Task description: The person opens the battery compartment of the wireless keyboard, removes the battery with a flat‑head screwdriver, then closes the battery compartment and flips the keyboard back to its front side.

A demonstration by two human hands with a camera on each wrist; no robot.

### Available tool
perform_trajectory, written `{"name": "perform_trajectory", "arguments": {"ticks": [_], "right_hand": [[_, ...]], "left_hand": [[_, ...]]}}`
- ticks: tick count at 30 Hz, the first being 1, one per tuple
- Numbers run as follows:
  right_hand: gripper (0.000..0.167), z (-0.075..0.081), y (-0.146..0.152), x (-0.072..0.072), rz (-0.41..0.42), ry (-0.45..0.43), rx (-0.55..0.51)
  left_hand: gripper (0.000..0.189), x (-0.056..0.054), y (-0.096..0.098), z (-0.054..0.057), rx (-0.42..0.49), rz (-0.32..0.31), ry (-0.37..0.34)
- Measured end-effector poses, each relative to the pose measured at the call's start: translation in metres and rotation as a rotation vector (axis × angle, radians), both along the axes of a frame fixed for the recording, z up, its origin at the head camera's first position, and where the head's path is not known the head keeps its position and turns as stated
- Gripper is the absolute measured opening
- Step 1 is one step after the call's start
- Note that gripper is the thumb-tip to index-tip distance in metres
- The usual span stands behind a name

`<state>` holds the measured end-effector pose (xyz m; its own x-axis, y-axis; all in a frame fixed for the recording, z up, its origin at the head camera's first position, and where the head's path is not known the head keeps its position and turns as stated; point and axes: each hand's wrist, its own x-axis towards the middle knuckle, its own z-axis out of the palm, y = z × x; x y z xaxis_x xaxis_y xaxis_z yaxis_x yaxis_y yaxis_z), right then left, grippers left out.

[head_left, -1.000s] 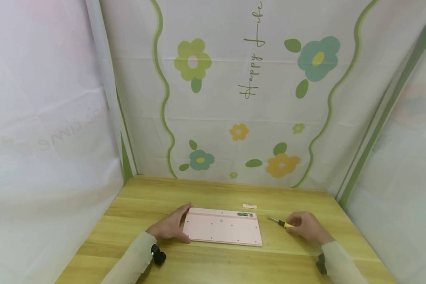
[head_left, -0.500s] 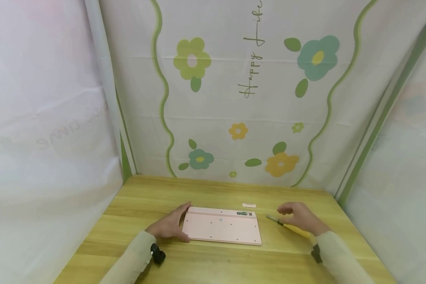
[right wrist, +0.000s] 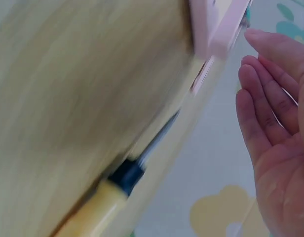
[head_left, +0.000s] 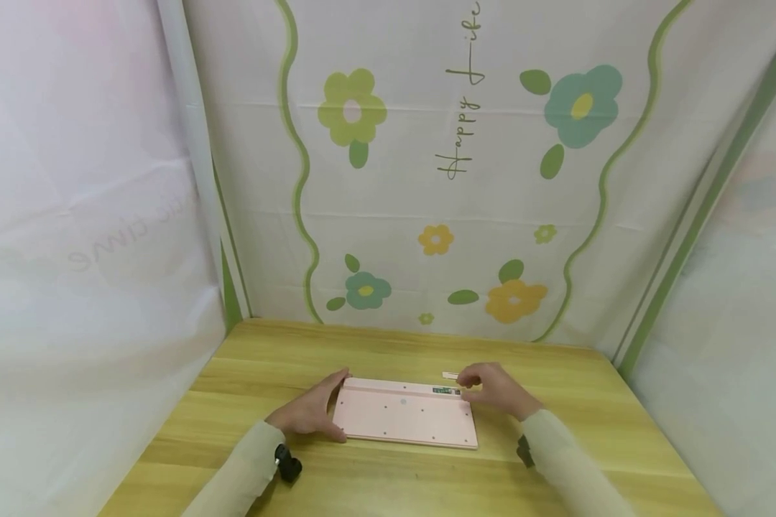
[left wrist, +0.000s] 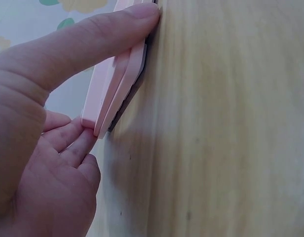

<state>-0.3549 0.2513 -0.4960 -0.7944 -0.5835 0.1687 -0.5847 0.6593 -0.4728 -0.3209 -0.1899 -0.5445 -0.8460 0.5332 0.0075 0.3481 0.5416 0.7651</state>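
A flat pink keyboard (head_left: pixel 404 418) lies face down on the wooden table, with several screws dotting its underside. My left hand (head_left: pixel 307 411) grips its left end, thumb at the front edge and fingertips at the back edge. Over the back right corner hovers my right hand (head_left: pixel 496 391), fingers loosely bent and holding nothing; in the right wrist view its thumb stands apart from the fingers. Just beside them, a green circuit board (head_left: pixel 442 390) shows in an opening. A small pink cover (head_left: pixel 449 375) lies behind the keyboard, partly hidden by the right hand.
A screwdriver (right wrist: pixel 100 210) with a yellow handle lies on the table to the right of the keyboard; the right arm hides it in the head view. Flowered cloth (head_left: pixel 388 179) hangs behind the table (head_left: pixel 375 481), with more cloth at both sides.
My right hand has let go of the screwdriver on the table and moved left to the keyboard's back right corner. The left hand and the keyboard have stayed in place.
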Motion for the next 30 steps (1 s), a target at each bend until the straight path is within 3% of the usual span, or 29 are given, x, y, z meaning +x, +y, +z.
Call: {"name": "perform_trajectory", "arguments": {"ticks": [9, 17, 23, 30], "right_hand": [[0.015, -0.009, -0.031, -0.006, 0.043, 0.049, 0.037], [0.016, -0.015, -0.035, -0.008, -0.017, 0.038, 0.059], [0.015, -0.011, -0.037, -0.007, -0.006, 0.046, 0.061], [0.017, -0.003, -0.041, -0.010, -0.014, -0.029, 0.092]], "left_hand": [[0.135, 0.001, 0.001, 0.000, 0.004, 0.004, 0.000], [0.135, 0.000, 0.001, 0.002, 0.009, 0.002, -0.011], [0.134, 0.000, 0.001, 0.002, 0.006, 0.000, -0.012], [0.135, 0.001, 0.002, 0.001, 0.007, 0.003, -0.010]]}}
